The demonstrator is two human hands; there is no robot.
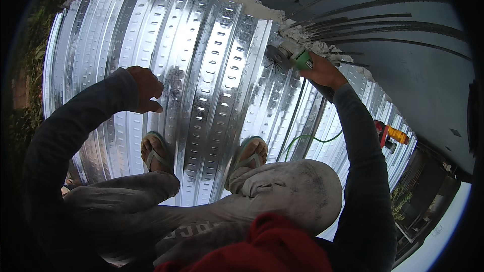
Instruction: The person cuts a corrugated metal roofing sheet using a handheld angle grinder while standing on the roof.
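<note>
My right hand is wrapped round the body of a green angle grinder. The grinder's disc sits at the edge of the silvery ribbed metal decking, beside rough concrete; whether it touches the metal I cannot tell. Out over the decking on the left, my left hand holds nothing, its fingers loosely bent and the thumb apart. Both my sandalled feet stand on the sheets, and my knees are bent.
Several dark reinforcing bars jut from the broken concrete edge along the grey wall. A green cord lies across the decking. Farther right rests a red and orange tool. Plants border the left side.
</note>
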